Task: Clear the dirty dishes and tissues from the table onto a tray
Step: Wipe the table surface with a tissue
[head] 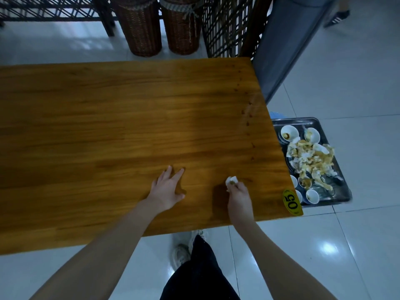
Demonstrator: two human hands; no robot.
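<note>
Wooden table [108, 126] bears the left hand [167, 189] spread flat, while the right hand [239, 197], nearer the loaded metal tray [343, 189] lying rightward, pinches what looks like a crumpled tissue [231, 181].

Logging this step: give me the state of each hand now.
Left hand: open, fingers spread flat on the orange-brown wooden table.
Right hand: pinching a small crumpled white tissue.

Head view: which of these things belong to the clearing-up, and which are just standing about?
Belong to the job:
- tissue wad, pinched by the right hand
- metal tray beside the table's end, holding small bowls and soiled tissues
- wooden table, left hand resting flat on it

Just there:
- wicker baskets
- lattice screen
- yellow 05 tag
- grey column
</note>
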